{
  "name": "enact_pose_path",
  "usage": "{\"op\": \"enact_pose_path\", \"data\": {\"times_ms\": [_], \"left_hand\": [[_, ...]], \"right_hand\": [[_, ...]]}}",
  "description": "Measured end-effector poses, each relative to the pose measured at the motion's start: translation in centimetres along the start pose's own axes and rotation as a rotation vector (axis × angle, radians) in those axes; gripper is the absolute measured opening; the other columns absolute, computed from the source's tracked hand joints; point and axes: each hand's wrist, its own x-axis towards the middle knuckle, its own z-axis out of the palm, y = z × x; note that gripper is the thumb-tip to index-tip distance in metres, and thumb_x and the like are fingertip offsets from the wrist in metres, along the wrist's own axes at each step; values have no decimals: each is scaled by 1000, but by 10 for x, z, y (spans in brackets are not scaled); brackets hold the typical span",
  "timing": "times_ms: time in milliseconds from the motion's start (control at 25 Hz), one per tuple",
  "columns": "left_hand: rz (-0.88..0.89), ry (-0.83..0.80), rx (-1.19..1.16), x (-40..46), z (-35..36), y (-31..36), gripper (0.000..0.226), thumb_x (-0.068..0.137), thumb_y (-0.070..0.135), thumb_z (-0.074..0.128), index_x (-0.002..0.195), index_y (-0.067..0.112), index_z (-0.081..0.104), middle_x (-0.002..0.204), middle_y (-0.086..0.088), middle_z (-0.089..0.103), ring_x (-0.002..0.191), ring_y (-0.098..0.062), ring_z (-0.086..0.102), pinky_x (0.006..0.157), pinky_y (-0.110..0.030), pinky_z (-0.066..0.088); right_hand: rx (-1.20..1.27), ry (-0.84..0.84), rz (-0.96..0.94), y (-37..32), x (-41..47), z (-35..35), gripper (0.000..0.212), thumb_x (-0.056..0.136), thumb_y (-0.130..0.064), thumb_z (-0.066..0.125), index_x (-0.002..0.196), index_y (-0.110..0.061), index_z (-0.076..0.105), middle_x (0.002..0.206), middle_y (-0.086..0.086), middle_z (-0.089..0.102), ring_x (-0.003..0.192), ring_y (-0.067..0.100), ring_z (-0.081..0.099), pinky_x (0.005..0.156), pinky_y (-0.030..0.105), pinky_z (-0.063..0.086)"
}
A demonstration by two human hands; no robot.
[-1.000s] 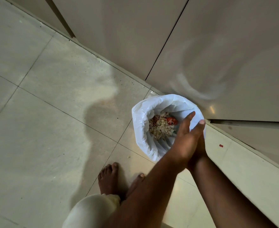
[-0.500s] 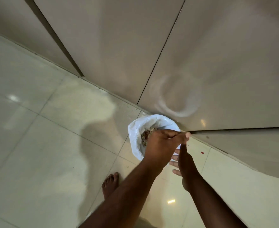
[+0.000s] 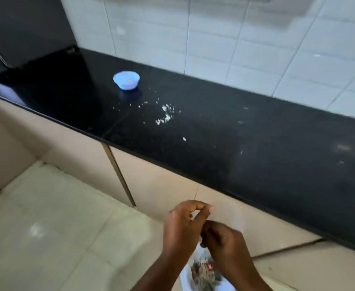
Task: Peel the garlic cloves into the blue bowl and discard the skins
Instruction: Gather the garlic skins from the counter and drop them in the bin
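The discarding step looks to be in hand. Both hands are hovering close together over the white-lined bin (image 3: 203, 271) on the floor, below the front edge of the worktop (image 3: 256, 156). The left hand (image 3: 182, 225) is curling its fingers with thumb and forefinger tips meeting; the right hand (image 3: 224, 242) is loosely curled just beside it, touching or nearly so. Whether either is pinching a scrap of skin I cannot tell, since the picture is blurred there. Skins and other waste are lying inside the bin.

The blue bowl (image 3: 126, 80) is sitting upright, mouth up, toward the back left of the worktop, well apart from the hands; something pale yellow is showing inside, probably peeled cloves. Being round, it has no long axis to speak of. White skin scraps (image 3: 165, 114) are lying scattered on the worktop to the right of the bowl and nearer the front edge.

The next move probably calls for gathering those scraps and carrying them to the bin.
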Motion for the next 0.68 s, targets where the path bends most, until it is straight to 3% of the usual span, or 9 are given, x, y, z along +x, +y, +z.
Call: {"op": "enact_pose_path", "data": {"times_ms": [120,200,280,360,440,560,680], "left_hand": [[65,93,-18,32,-42,27,19,100,52,62,102,39,76,98,21,75,95,3,69,89,-33,60],[78,151,5,62,-74,31,29,102,52,57,117,35,74,111,19,73,105,3,66,95,-29,57],[122,213,123,97,-110,24,31,105,46,55,126,30,72,121,14,70,112,-4,64,97,-27,53],[167,251,279,147,-157,9,38,107,44,52,136,24,67,136,5,66,128,-14,58,108,-35,50],[134,257,435,205,-208,-6,54,107,49,45,152,20,52,160,-1,47,152,-20,36,125,-41,31],[18,291,616,279,-277,-30,83,104,64,32,166,10,21,175,-8,14,163,-23,5,131,-42,7],[-68,296,758,332,-323,-51,106,94,78,14,166,1,0,175,-18,-3,162,-30,-6,131,-47,-2]], "right_hand": [[22,188,-155,-55,40,-18,12,102,-40,62,110,-42,70,100,-22,74,96,-5,68,79,21,56],[-75,205,-220,-79,75,-16,44,102,-56,50,139,-36,59,135,-26,60,123,-8,56,99,26,54],[-327,206,-200,-84,110,-7,77,101,-71,31,163,-25,30,160,-21,30,150,2,31,122,32,36],[-549,203,-77,-89,145,11,96,96,-79,4,167,-13,5,172,-3,7,161,18,5,131,38,11],[-644,205,126,-102,177,32,106,89,-80,-13,165,-6,-4,174,13,-3,161,27,-8,131,45,0],[-750,261,244,-132,223,69,115,83,-80,-23,164,-1,-1,173,20,-4,160,34,-9,130,50,-4],[-718,287,244,-168,268,117,121,79,-80,-29,163,2,2,172,23,-3,160,36,-9,129,50,-8]]}}
